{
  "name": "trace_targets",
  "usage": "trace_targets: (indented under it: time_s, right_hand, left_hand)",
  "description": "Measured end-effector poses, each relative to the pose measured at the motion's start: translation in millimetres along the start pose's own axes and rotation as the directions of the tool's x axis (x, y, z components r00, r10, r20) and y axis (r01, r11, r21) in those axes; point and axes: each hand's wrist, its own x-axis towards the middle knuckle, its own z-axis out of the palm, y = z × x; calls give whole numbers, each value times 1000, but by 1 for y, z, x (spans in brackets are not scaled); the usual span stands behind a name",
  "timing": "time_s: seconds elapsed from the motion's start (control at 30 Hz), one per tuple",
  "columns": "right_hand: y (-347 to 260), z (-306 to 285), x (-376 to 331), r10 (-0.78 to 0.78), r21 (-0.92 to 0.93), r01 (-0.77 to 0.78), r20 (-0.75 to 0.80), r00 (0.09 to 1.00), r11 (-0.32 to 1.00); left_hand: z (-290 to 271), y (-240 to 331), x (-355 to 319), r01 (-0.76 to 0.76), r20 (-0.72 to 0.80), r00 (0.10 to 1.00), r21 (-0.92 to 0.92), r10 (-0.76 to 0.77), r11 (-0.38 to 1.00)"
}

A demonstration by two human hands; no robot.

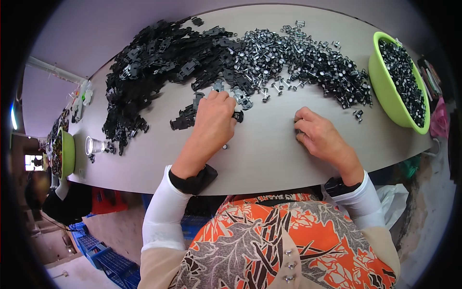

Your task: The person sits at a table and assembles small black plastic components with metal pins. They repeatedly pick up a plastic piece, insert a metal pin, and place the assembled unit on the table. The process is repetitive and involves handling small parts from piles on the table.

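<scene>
My left hand (pixel 215 114) is closed over a black plastic toy-car chassis (pixel 238 116), whose end shows beside the fingers. Most of that piece is hidden under the hand. Just left of it lie several more black chassis pieces (pixel 184 118), and a greyish one (pixel 242 98) rests at its upper right. My right hand (pixel 321 136) is held apart over the table, fingers curled together. A small dark bit shows between its fingertips, too hidden to name. Below the left hand a tiny wheel (pixel 224 147) lies on the table.
A large heap of black chassis pieces (pixel 159 58) covers the far left. Beside it spreads a pile of small wheel-and-axle sets (pixel 308 60). A green basin (pixel 378 79) full of them stands at right. A clear cup (pixel 95 146) and another green basin (pixel 69 153) are at left.
</scene>
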Motion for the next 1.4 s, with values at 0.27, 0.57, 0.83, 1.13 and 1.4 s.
trace_targets:
  time_s: [0.27, 0.57, 0.83, 1.13, 1.4]
  right_hand:
    - [-23, -7, -2, 0, 252, 62, -238, 971, 966]
    - [-31, 0, -6, -222, 138, 291, -376, 900, 947]
    - [-29, 9, -14, -207, 141, 292, -430, 879, 946]
    - [-31, 16, -26, 11, 259, 132, -487, 873, 957]
    - [-30, 14, -32, -8, 226, 117, -433, 901, 967]
  left_hand:
    - [0, 30, -13, 289, 234, 955, -876, -184, 387]
    - [11, 57, -4, 566, 562, 823, -796, 84, -212]
    - [21, 66, -3, 640, 633, 764, -716, 128, -277]
    - [38, 79, -5, 537, 562, 826, -755, 49, -377]
    - [40, 88, -11, 551, 588, 805, -689, 82, -471]
